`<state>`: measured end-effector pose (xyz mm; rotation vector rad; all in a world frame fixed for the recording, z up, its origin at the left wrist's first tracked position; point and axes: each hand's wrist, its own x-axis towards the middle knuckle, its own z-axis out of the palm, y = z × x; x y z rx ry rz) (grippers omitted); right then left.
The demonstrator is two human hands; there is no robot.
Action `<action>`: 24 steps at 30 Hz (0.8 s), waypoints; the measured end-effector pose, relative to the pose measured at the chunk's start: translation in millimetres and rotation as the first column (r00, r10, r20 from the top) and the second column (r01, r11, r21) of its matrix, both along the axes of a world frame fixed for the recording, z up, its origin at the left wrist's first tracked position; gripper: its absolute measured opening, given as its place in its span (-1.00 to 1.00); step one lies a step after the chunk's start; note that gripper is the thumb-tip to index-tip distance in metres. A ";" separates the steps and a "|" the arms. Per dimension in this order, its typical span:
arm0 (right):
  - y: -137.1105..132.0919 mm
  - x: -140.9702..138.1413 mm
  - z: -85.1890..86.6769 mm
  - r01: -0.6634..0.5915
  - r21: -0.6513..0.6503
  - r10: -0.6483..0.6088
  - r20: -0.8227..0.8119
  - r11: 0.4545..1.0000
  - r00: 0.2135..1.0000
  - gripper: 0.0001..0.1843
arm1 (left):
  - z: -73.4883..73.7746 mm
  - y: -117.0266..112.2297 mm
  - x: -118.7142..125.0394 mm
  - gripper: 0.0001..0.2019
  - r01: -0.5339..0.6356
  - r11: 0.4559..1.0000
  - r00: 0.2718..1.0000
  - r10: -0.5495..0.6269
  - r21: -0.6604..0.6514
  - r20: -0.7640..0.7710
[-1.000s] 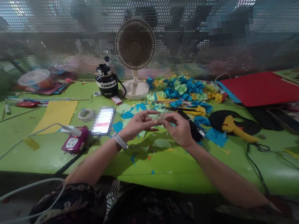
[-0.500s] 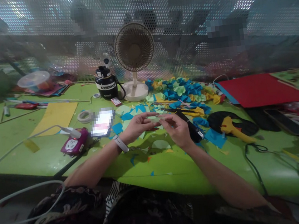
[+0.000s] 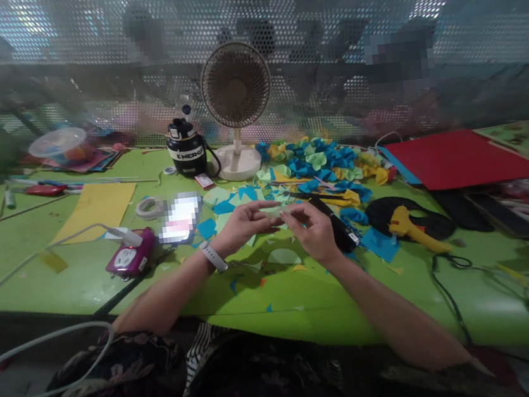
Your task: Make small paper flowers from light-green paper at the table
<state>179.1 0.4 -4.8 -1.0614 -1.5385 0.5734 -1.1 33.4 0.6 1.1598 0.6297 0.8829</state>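
My left hand (image 3: 243, 222) and my right hand (image 3: 311, 226) meet above the green table (image 3: 304, 296), fingertips pinched together on a small pale green paper piece (image 3: 273, 211). A white watch (image 3: 214, 256) sits on my left wrist. Under my hands lie cut paper scraps in blue, green and yellow (image 3: 281, 257). A pile of folded blue, green and yellow paper shapes (image 3: 322, 160) lies just beyond them. A black tool (image 3: 339, 228) rests right of my right hand.
A phone (image 3: 181, 217), a purple power socket (image 3: 130, 258) with white cable, tape roll (image 3: 148, 206), yellow sheet (image 3: 96, 208), black jug (image 3: 186, 150) and fan (image 3: 237, 99) stand left and behind. A yellow glue gun (image 3: 411, 229), red sheet (image 3: 460, 157) and cords lie right.
My hands stayed together on the paper piece, fingers closing in more tightly on it. The view shifted slightly.
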 end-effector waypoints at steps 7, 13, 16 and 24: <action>0.0 -0.9 -1.3 -0.001 -0.015 0.001 0.001 1.000 1.000 -0.73 | -0.1 0.4 0.2 -0.47 -0.007 1.000 1.000 0.007 -0.005 -0.003; 6.0 6.0 -0.4 0.038 -0.093 -0.049 -0.127 0.995 0.991 -0.67 | 0.5 0.5 0.8 -0.47 -0.028 0.999 1.000 0.028 -0.039 0.006; 6.9 7.8 1.5 0.012 -0.109 -0.016 -0.037 0.994 0.999 -0.62 | -0.4 0.6 0.6 -0.46 -0.014 0.999 1.000 0.014 -0.046 0.007; 1.0 2.9 3.4 0.049 0.039 -0.054 0.129 0.998 0.990 -0.69 | -4.5 2.0 0.5 -0.43 0.011 1.000 0.999 -0.012 -0.029 -0.040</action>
